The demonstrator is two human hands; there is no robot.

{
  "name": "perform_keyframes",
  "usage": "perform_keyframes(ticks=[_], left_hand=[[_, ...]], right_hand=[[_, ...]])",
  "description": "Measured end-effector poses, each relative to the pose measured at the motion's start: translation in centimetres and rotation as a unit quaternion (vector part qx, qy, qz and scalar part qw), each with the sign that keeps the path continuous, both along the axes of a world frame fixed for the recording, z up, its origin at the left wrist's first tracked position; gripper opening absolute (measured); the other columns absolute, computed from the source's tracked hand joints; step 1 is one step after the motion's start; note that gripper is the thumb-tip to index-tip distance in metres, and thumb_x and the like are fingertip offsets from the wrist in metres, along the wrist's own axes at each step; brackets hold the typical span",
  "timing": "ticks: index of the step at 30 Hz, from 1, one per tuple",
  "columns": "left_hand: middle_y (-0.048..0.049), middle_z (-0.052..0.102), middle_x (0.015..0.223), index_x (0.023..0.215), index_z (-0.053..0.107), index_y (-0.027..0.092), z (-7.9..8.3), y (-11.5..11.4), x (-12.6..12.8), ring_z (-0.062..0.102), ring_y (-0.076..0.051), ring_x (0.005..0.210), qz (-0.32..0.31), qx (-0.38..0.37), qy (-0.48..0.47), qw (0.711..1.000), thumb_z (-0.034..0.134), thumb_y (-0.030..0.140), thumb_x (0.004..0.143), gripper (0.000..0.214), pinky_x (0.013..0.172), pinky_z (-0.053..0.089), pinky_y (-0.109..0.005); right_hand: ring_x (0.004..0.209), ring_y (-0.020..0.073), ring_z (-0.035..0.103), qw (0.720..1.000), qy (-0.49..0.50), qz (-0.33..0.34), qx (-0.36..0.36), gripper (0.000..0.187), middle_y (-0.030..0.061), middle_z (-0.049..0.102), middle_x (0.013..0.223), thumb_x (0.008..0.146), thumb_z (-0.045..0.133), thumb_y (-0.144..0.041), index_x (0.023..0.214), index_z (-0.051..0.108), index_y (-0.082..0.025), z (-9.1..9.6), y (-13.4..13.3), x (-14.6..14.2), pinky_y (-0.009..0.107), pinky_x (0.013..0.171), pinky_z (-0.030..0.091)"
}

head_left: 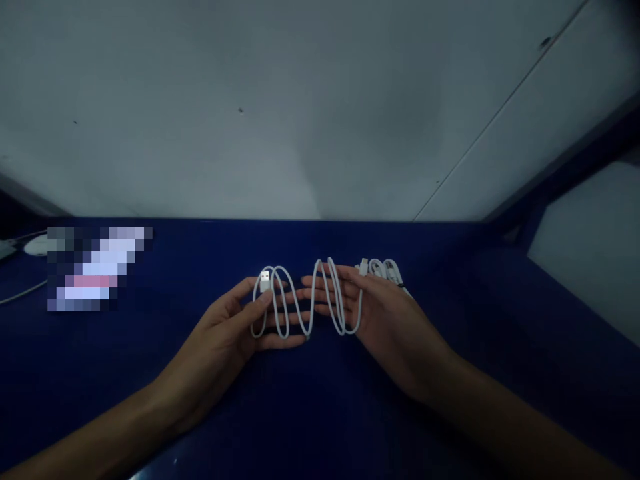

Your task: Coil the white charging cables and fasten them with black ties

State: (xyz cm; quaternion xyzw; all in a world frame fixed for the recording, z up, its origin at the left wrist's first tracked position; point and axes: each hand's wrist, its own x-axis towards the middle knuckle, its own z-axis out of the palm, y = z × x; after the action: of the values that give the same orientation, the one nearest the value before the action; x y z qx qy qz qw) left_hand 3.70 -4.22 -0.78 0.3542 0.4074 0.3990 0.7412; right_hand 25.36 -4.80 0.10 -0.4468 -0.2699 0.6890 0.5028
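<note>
A white USB cable (310, 313) stretches in loose loops between my two hands above the blue tabletop. My left hand (233, 317) grips one end, its thumb pressed on the cable just below the USB-A plug (265, 280), with the fingers extended behind the loops. At the other end, my right hand (385, 313) holds the cable near a smaller plug (364, 267), thumb against it and fingers stretched behind the coils. The fingertips of both hands nearly meet behind the middle loops.
Bundled white cables (387, 270) lie on the blue table (280, 413) just beyond my right hand. At the left sit a blurred-out bright object (103, 267), a white rounded object (37, 245) and a cord. A pale wall (225, 133) rises behind the table.
</note>
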Motion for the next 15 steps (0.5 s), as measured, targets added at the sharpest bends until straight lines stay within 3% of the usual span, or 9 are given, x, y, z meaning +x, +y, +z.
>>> perform_keyframes(ticks=[6,15], left_hand=[[-0.0144,0.072,0.144,0.126,0.076,0.023,0.05,-0.14,0.0,0.071,-0.038,0.132,0.004,0.014,0.022,1.0,0.072,0.033,0.107,0.022,0.095,0.071,-0.048],[-0.0132,0.069,0.152,0.13,0.076,0.025,0.11,0.0,0.04,0.069,-0.039,0.134,0.005,0.01,0.026,1.0,0.073,0.036,0.106,0.026,0.096,0.07,-0.05]], right_hand=[[0.125,0.0307,0.076,1.0,0.006,0.007,0.01,0.032,0.0148,0.082,0.128,0.112,0.059,-0.038,0.121,0.082,-0.017,-0.24,-0.05,0.23,0.051,0.118,0.054],[0.126,0.0295,0.076,1.0,-0.005,0.01,0.011,0.033,0.0149,0.08,0.131,0.113,0.057,-0.039,0.121,0.081,-0.018,-0.21,-0.05,0.3,0.048,0.116,0.055]])
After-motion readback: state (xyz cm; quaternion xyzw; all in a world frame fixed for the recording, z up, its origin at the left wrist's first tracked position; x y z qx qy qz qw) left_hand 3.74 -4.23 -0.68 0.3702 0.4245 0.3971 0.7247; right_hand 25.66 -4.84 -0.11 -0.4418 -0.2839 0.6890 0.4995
